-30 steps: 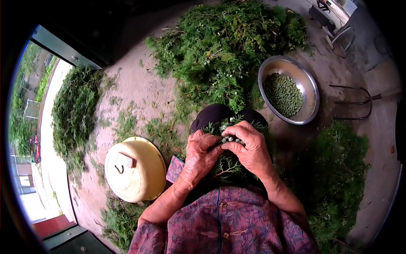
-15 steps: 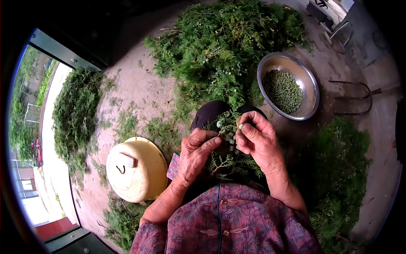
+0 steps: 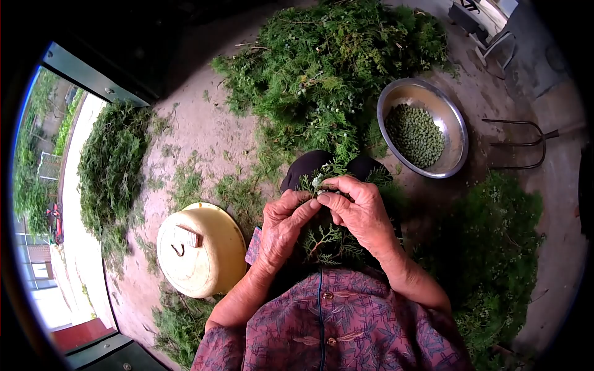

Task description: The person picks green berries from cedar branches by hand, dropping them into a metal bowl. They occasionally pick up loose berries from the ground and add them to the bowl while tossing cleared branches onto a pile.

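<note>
Above my lap, my left hand (image 3: 283,226) pinches an evergreen sprig (image 3: 317,180) bearing pale green seed cones between thumb and forefinger. My right hand (image 3: 362,213) is closed on the same sprig, its thumb and fingertips almost touching my left thumb. Exactly what lies between the right fingertips is mostly hidden. Below both hands, a flat leafy sprig (image 3: 331,240) lies on my lap. To the right and farther forward stands a steel bowl (image 3: 458,159), partly filled with round green cones (image 3: 416,137).
A large heap of evergreen branches (image 3: 334,68) lies ahead, with more branches at the left (image 3: 111,167) and right (image 3: 489,247). An upturned cream basin (image 3: 207,263) sits at my left. A metal fork head (image 3: 543,145) lies beyond the bowl. Loose greenery litters the concrete floor (image 3: 204,136).
My right hand has moved left, from beside the sprig to meet the left fingertips on it. The left hand stays nearly in place with its pinch.
</note>
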A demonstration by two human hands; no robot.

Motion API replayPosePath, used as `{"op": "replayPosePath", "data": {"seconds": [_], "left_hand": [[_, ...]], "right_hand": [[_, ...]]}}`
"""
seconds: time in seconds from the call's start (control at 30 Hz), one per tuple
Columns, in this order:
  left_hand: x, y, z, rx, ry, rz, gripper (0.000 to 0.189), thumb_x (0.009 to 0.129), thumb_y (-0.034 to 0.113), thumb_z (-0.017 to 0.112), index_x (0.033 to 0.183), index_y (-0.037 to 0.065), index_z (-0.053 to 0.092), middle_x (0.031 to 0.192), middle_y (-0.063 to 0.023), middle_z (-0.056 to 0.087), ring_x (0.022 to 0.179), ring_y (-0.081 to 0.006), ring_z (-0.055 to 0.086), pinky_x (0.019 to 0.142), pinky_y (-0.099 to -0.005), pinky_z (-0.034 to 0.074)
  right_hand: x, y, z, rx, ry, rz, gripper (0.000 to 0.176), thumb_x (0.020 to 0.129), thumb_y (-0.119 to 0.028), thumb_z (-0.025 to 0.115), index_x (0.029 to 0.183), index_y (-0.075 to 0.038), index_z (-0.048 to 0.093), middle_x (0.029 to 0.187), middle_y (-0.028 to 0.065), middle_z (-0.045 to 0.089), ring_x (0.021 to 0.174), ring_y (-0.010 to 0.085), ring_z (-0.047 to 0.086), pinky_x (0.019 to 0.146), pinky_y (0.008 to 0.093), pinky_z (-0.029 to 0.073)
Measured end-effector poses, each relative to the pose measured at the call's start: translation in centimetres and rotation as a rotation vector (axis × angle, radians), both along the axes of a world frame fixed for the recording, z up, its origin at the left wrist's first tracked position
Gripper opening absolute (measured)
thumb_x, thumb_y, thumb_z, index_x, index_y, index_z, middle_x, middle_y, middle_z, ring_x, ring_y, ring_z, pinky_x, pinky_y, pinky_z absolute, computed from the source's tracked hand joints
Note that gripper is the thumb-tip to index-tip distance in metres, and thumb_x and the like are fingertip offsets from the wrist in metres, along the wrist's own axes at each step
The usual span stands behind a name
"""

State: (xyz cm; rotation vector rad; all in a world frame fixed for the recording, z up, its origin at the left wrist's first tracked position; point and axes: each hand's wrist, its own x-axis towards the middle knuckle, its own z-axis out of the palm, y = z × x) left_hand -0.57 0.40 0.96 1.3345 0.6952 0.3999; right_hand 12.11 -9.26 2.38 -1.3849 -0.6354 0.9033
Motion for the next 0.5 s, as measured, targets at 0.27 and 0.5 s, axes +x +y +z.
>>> {"op": "replayPosePath", "data": {"seconds": [0.27,0.5], "left_hand": [[0.0,0.3,0.8,-0.126,0.008,0.086,0.015,0.082,0.013,0.063,0.088,-0.001,0.064,0.073,-0.0019,0.060,0.068,-0.0093,0.052,0.065,-0.0230,0.042],[0.4,-0.5,0.4,-0.025,-0.044,0.322,0.011,0.085,0.006,0.055,0.095,0.001,0.056,0.090,-0.0057,0.059,0.079,-0.0132,0.053,0.076,-0.0272,0.044]], "right_hand": [[1.4,-1.2,0.4,0.175,0.678,-0.066,0.014,0.089,-0.019,0.055,0.090,-0.004,0.057,0.070,-0.0003,0.053,0.054,0.0059,0.047,0.043,0.0170,0.032],[6.6,-4.0,-0.9,0.389,0.936,-0.421,0.014,0.088,-0.008,0.053,0.099,0.001,0.054,0.088,0.0113,0.056,0.070,0.0177,0.052,0.051,0.0241,0.041]]}}
